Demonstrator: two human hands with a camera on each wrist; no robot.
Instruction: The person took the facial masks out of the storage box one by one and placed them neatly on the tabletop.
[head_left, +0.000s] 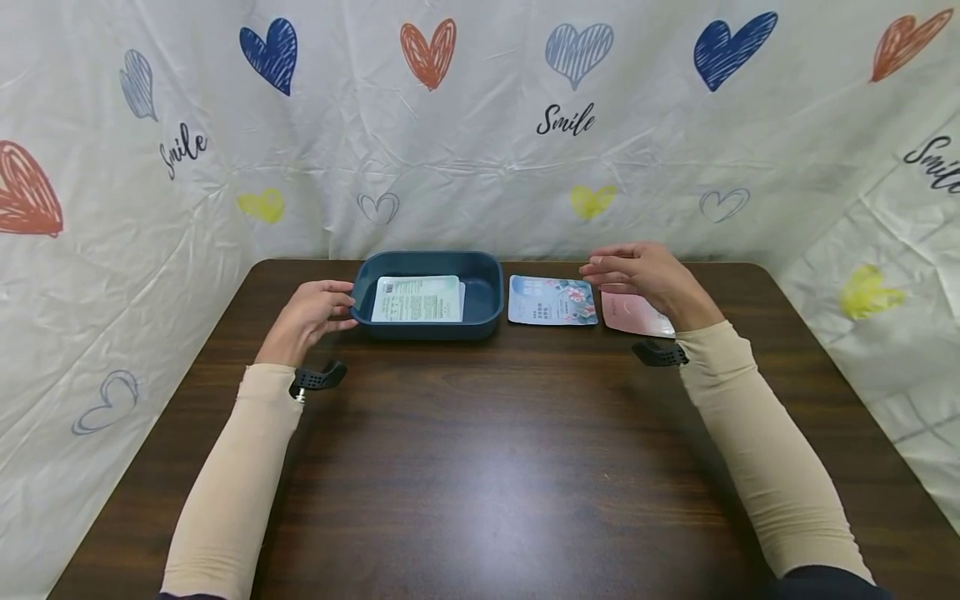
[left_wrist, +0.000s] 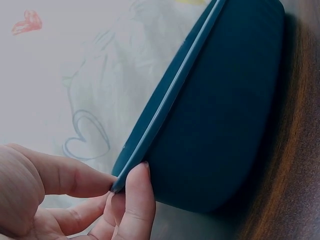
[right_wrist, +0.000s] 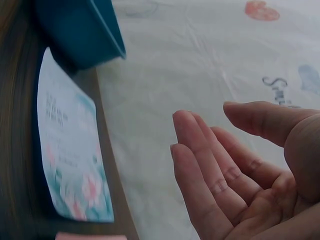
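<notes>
At the left end of the dark blue plastic bin (head_left: 472,331), my left hand (head_left: 307,317) pinches the rim; the left wrist view shows thumb and fingertips at the bin's rim (left_wrist: 170,92). Inside the bin lie pale green printed flat packets (head_left: 417,300), stacked with a white edge showing. My right hand (head_left: 641,275) is raised over the table, empty, with fingers apart from the thumb. Below it lies a pink packet (head_left: 633,315), partly hidden by the hand. Left of that one rests a light blue packet with flowers (head_left: 551,301), like a sheet mask sachet.
The brown wooden table (head_left: 480,467) ends just behind the bin. A white cloth with hearts and "Smile" print (head_left: 480,125) hangs behind and along the sides. Black straps (head_left: 660,353) are worn at both wrists.
</notes>
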